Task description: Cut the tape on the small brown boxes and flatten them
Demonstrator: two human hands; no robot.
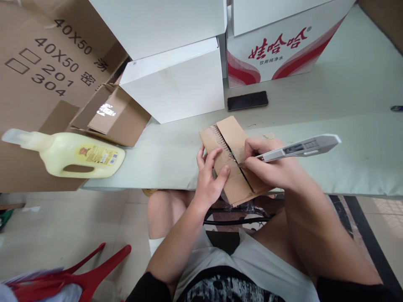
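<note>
A small cardboard box rests at the front edge of the pale table, tilted toward me, with a dark seam between its flaps. My left hand grips the box's left side, thumb and fingers lying on the top flap. In my right hand is a white box cutter, pinched near its front end, its handle pointing right. The blade's tip is at the seam, about the middle of the box. The box's underside is hidden.
A black phone lies behind the box. White cartons and a red-and-white carton stand at the back. At left, a yellow bottle lies before an open brown box. A pen-like blue item is far right.
</note>
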